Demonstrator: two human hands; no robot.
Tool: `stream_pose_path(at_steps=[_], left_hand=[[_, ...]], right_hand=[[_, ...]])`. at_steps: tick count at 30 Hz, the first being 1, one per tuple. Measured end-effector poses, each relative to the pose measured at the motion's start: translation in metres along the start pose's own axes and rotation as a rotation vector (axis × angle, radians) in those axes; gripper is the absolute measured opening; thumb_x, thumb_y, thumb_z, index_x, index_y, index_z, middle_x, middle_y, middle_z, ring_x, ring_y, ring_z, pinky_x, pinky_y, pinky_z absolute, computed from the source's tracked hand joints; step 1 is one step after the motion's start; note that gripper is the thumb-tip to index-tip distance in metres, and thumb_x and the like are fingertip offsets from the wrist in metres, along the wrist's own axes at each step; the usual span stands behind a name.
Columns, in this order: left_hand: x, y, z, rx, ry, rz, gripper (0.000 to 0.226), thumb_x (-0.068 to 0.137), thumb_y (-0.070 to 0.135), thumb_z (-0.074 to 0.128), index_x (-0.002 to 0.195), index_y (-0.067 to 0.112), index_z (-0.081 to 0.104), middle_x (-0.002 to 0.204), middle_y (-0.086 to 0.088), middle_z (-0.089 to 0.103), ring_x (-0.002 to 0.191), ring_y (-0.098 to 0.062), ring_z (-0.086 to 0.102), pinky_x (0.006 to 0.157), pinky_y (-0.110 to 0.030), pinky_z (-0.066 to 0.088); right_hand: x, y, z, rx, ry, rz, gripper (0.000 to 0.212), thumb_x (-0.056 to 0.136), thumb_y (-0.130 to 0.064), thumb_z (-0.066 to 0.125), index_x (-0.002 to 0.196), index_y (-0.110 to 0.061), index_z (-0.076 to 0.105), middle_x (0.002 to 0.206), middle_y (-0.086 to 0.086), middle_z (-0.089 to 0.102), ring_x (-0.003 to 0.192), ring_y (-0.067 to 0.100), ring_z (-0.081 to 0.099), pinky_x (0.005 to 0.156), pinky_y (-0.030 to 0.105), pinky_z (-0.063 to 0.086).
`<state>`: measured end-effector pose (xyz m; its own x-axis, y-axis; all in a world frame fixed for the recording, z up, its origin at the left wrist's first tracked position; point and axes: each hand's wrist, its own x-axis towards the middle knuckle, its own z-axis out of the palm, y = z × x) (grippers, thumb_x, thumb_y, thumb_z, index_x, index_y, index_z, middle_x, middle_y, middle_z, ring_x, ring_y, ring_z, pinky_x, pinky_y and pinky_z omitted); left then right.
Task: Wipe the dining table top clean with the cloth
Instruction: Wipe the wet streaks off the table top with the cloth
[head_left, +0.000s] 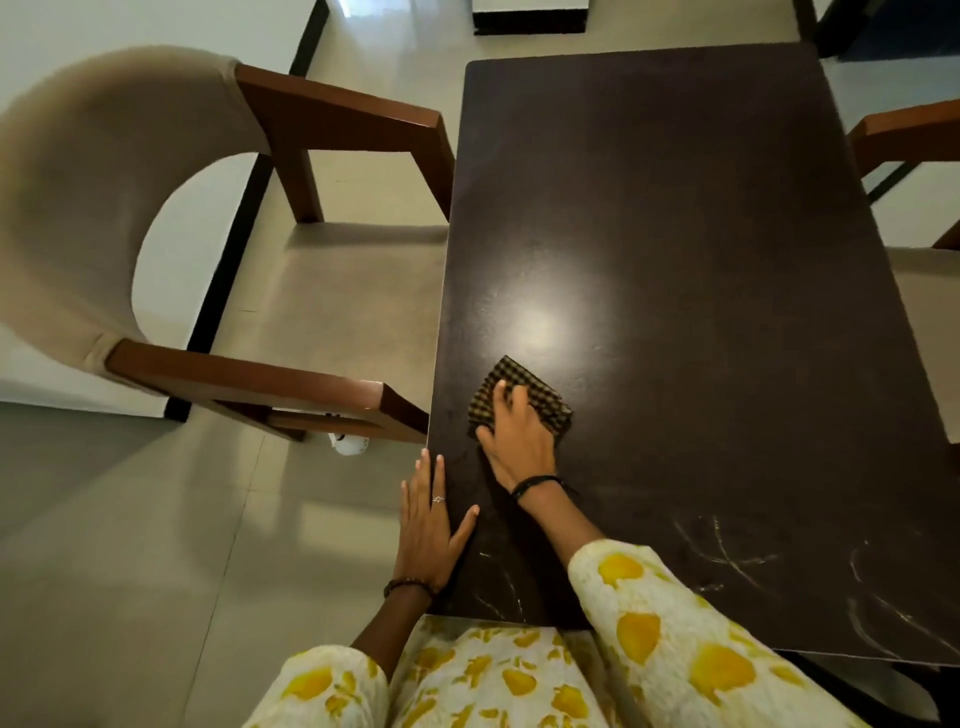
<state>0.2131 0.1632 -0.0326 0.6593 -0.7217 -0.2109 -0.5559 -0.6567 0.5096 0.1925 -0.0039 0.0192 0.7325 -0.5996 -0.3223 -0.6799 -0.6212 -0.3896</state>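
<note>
A dark brown dining table top fills the right half of the view. A folded brown checked cloth lies on it near the left edge. My right hand lies flat on the cloth, fingers spread, pressing it onto the table. My left hand rests flat with straight fingers on the table's left edge, close to the near corner. Whitish streaks mark the table surface near the front edge, to the right of my right arm.
A beige upholstered chair with brown wooden arms stands at the table's left side, its arm tip close to the table edge. Another chair stands at the right side. A small white object lies on the tiled floor under the left chair.
</note>
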Motion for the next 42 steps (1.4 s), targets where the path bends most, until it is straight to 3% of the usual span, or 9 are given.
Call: stream_pose_path(at_steps=[5, 11, 14, 17, 21, 26, 31, 36, 42], left_hand=[[-0.01, -0.001, 0.003, -0.054, 0.043, -0.104, 0.081, 0.082, 0.065, 0.027, 0.142, 0.019, -0.003, 0.15, 0.004, -0.002, 0.138, -0.011, -0.005, 0.112, -0.034, -0.007], [-0.012, -0.001, 0.003, -0.064, 0.041, -0.137, 0.08, 0.08, 0.066, 0.025, 0.141, 0.022, -0.004, 0.149, 0.007, 0.0, 0.138, -0.009, -0.003, 0.111, -0.03, -0.009], [-0.013, -0.001, 0.004, -0.055, 0.024, -0.162, 0.086, 0.078, 0.067, 0.022, 0.144, 0.015, 0.002, 0.152, 0.0, 0.008, 0.14, -0.014, 0.002, 0.111, -0.029, -0.008], [-0.013, 0.0, 0.003, -0.058, 0.023, -0.161, 0.088, 0.079, 0.066, 0.022, 0.144, 0.008, 0.011, 0.152, -0.011, 0.018, 0.14, -0.021, 0.012, 0.113, -0.033, 0.0], [-0.012, 0.005, -0.001, -0.068, 0.069, -0.145, 0.085, 0.081, 0.062, 0.027, 0.144, 0.007, 0.013, 0.15, -0.012, 0.023, 0.137, -0.026, 0.021, 0.113, -0.042, 0.015], [-0.013, 0.003, 0.001, -0.072, 0.076, -0.14, 0.081, 0.083, 0.061, 0.03, 0.144, 0.011, 0.01, 0.15, -0.01, 0.023, 0.137, -0.026, 0.023, 0.113, -0.042, 0.016], [-0.013, 0.003, 0.003, -0.068, 0.087, -0.15, 0.079, 0.084, 0.059, 0.033, 0.143, 0.008, 0.018, 0.148, -0.013, 0.029, 0.134, -0.029, 0.03, 0.111, -0.045, 0.023], [-0.01, 0.003, 0.003, -0.036, 0.114, -0.146, 0.077, 0.085, 0.054, 0.037, 0.141, 0.004, 0.024, 0.142, -0.016, 0.038, 0.127, -0.031, 0.041, 0.104, -0.047, 0.034], [-0.011, 0.002, 0.006, 0.032, 0.147, -0.123, 0.075, 0.086, 0.052, 0.037, 0.14, 0.002, 0.025, 0.139, -0.018, 0.041, 0.124, -0.032, 0.044, 0.102, -0.048, 0.036]], right_hand=[[0.027, -0.034, 0.005, -0.064, -0.085, -0.178, 0.065, 0.093, -0.035, 0.048, 0.145, -0.007, 0.022, 0.136, 0.014, 0.034, 0.11, 0.03, 0.05, 0.083, 0.041, 0.048], [0.02, -0.032, 0.016, -0.166, -0.116, -0.355, 0.061, 0.093, -0.037, 0.047, 0.146, -0.016, 0.024, 0.134, 0.014, 0.035, 0.111, 0.03, 0.047, 0.086, 0.04, 0.043], [0.009, -0.024, 0.023, -0.169, -0.13, -0.431, 0.061, 0.092, -0.038, 0.047, 0.146, -0.02, 0.026, 0.131, 0.014, 0.038, 0.113, 0.03, 0.044, 0.089, 0.041, 0.038], [0.0, -0.012, 0.026, -0.206, -0.14, -0.528, 0.061, 0.091, -0.038, 0.049, 0.146, -0.023, 0.027, 0.128, 0.015, 0.041, 0.111, 0.032, 0.045, 0.088, 0.041, 0.036], [-0.002, 0.009, 0.012, -0.268, -0.204, -0.629, 0.059, 0.092, -0.037, 0.048, 0.146, -0.028, 0.026, 0.13, 0.013, 0.04, 0.116, 0.029, 0.042, 0.094, 0.04, 0.032], [-0.003, 0.048, -0.012, -0.315, -0.251, -0.665, 0.052, 0.088, -0.036, 0.052, 0.138, -0.04, 0.038, 0.124, 0.009, 0.045, 0.114, 0.026, 0.044, 0.097, 0.043, 0.033], [0.001, 0.077, -0.031, -0.316, -0.26, -0.651, 0.048, 0.086, -0.025, 0.058, 0.13, -0.042, 0.049, 0.139, 0.007, 0.042, 0.122, 0.029, 0.043, 0.098, 0.047, 0.032], [0.03, 0.038, -0.03, -0.369, -0.326, -0.659, 0.047, 0.092, -0.017, 0.047, 0.132, -0.042, 0.046, 0.148, -0.001, 0.028, 0.131, 0.027, 0.027, 0.108, 0.047, 0.02], [0.054, -0.015, -0.015, -0.381, -0.34, -0.746, 0.044, 0.089, -0.011, 0.047, 0.124, -0.037, 0.054, 0.142, 0.003, 0.032, 0.126, 0.031, 0.029, 0.103, 0.05, 0.027]])
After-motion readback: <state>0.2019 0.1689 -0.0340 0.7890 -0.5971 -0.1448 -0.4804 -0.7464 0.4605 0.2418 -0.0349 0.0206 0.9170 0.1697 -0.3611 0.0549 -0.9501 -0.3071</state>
